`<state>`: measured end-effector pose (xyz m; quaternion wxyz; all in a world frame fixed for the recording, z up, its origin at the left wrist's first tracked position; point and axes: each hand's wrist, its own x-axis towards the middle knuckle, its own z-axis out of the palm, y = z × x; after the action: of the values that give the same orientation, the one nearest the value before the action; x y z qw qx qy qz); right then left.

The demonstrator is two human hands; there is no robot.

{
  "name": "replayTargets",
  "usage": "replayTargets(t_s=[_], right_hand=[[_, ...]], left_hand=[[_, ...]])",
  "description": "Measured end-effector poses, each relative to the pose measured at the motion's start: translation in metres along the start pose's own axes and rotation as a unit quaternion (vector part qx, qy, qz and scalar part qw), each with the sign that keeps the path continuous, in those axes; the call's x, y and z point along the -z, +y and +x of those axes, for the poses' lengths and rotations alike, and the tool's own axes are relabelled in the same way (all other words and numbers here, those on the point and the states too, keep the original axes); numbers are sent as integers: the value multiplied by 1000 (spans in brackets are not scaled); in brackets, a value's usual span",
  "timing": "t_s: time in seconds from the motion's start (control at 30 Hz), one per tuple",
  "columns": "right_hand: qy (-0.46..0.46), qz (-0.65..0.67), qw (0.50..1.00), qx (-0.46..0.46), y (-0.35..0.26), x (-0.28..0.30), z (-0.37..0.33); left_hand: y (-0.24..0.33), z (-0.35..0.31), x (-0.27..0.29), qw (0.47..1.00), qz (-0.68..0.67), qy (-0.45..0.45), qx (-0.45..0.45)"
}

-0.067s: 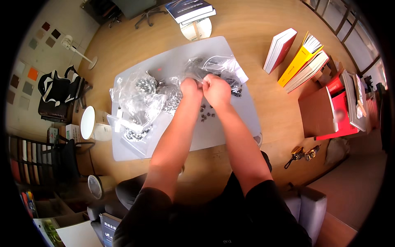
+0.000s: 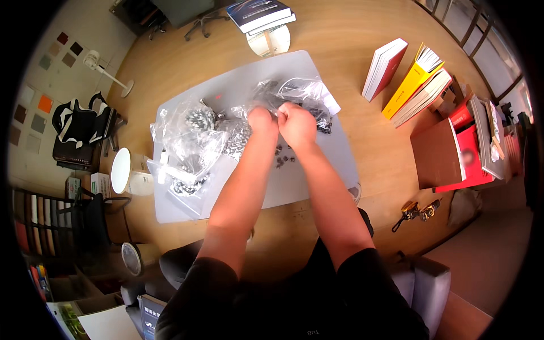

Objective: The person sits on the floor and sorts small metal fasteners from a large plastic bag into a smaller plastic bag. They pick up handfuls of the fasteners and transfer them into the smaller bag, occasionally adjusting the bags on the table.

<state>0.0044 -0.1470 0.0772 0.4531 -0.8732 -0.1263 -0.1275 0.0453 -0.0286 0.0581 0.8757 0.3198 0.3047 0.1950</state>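
Observation:
My left hand [image 2: 262, 120] and my right hand [image 2: 298, 124] are close together over the far middle of the grey table [image 2: 258, 191], both with fingers curled. They grip the near edge of a clear plastic bag [image 2: 290, 88], which spreads out beyond them with dark small parts inside. My fingertips are mostly hidden behind my fists. Several small dark metal pieces [image 2: 285, 160] lie loose just below my right wrist. Left of my hands, a heap of small shiny metal parts [image 2: 237, 141] adjoins a large crumpled clear bag [image 2: 192, 148] holding more of them.
A flat clear bag [image 2: 184, 201] covers the table's near left corner. Thick books [image 2: 412, 88] stand upright on the floor to the right, near a red box [image 2: 467, 150]. A white round stool [image 2: 120, 170] is on the left. More books [image 2: 259, 16] are stacked beyond the table.

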Motion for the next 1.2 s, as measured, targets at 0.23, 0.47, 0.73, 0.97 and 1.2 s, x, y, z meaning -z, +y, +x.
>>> replayTargets(t_s=[0.23,0.47,0.73,0.97,1.2], right_hand=[[-49,-2,999,11,43,42,9],[-246,-157,956,-13,72,63,-13],[-306,-154,939,18,69,54,-38],[-336,-107,934,59,41,14,-47],[-332,-28,942,47,23,-5,-39]], left_hand=[[9,-37,-31,986,42,-160,9],[0,-20,2,994,56,-25,-86],[23,-57,68,959,226,-143,-97],[66,-130,160,659,656,-226,-290],[17,-131,184,559,689,-230,-399]])
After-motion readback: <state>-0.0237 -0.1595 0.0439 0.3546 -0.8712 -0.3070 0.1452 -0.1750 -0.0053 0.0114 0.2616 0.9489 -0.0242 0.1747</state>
